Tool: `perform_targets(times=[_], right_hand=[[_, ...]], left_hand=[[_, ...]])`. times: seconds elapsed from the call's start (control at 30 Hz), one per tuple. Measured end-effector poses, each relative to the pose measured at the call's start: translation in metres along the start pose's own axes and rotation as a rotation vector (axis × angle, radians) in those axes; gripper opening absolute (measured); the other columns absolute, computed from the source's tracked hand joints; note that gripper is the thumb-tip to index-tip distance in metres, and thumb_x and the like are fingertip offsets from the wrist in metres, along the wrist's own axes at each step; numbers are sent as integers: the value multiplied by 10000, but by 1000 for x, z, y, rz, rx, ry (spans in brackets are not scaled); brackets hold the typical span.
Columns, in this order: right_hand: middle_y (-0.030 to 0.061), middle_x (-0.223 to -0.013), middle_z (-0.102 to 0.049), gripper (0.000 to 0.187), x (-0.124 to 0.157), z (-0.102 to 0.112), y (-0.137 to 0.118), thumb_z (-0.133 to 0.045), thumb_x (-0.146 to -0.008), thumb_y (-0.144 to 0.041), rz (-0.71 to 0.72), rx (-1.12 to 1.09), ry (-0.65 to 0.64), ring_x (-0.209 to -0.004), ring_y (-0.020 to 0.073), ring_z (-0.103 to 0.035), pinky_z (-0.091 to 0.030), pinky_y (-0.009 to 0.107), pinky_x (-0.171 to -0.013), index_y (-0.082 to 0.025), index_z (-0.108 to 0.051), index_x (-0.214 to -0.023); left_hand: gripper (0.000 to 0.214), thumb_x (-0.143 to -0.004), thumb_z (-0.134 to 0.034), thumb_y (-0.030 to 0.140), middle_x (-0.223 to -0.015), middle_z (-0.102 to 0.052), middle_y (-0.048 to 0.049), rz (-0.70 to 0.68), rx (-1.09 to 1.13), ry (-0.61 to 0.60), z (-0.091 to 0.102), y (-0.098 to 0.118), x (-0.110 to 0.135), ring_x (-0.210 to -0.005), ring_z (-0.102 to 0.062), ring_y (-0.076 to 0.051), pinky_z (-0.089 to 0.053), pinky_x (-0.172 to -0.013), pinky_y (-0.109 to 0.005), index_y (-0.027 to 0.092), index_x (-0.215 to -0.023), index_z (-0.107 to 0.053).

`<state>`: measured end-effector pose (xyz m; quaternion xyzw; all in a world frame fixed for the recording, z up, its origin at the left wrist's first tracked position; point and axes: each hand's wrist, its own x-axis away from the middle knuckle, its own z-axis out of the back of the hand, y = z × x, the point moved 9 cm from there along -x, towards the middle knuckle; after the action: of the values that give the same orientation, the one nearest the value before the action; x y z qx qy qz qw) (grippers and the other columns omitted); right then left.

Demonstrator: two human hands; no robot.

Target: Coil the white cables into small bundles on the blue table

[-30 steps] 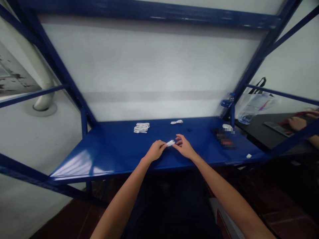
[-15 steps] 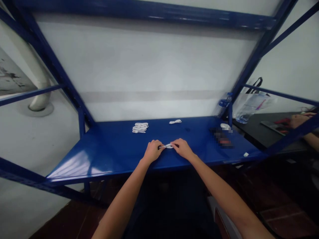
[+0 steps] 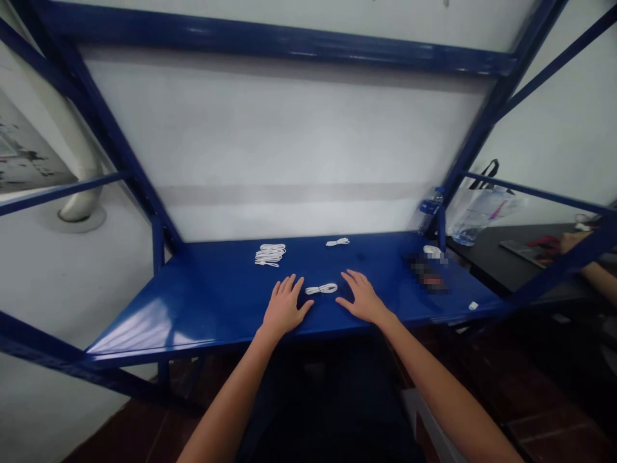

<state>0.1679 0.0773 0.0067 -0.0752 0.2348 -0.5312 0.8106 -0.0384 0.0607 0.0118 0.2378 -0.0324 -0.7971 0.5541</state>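
Left hand point(image 3: 285, 308) and right hand point(image 3: 362, 298), spread and empty, have released the looped white cable bundle point(image 3: 318, 290), now coiled unaided toward the front edge of the glossy blue counter point(image 3: 212, 292).

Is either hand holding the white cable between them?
No, the white cable lies on the blue table between the open left hand and right hand.

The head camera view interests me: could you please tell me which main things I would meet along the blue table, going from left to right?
Left hand, nearer white cable bundle, right hand, plastic bottle, small white object.
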Motion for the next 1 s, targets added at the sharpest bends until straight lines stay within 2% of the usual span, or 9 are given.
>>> perform_targets(times=[0.07,0.17,0.27,1.0], right_hand=[[115,-1550,-295,770,4,-6,3,-485,-856,-643,-19,35,-84,-1431,316,-223,-246,495,-1140,-221,-337,-1483],[103,-1546,-316,715,6,-12,3,-437,-873,-663,-15,47,-158,-1430,315,-242,-226,486,-1146,-243,-408,-1450],[115,-1527,-352,695,4,-13,2,-431,-879,-661,-17,46,-154,-1416,318,-277,-226,484,-1143,-237,-445,-1430],[104,-1534,-342,723,6,-13,1,-348,-896,-682,-33,48,-187,-1430,290,-248,-211,455,-1158,-208,-438,-1434]], left_hand=[[679,-893,-430,597,-1526,-344,-138,24,-40,-50,-5,-5,5,-1423,-262,-334,-179,-1152,-513,199,-1442,-398],[665,-907,-377,609,-1514,-370,-128,38,-56,-118,-13,-8,6,-1425,-260,-335,-184,-1151,-516,203,-1431,-427],[638,-915,-377,592,-1498,-395,-127,39,-51,-128,-15,-8,5,-1417,-280,-336,-194,-1148,-519,207,-1418,-453],[606,-958,-313,533,-1508,-382,-105,57,-159,-175,-13,-8,5,-1420,-286,-293,-216,-1164,-481,176,-1433,-432]])
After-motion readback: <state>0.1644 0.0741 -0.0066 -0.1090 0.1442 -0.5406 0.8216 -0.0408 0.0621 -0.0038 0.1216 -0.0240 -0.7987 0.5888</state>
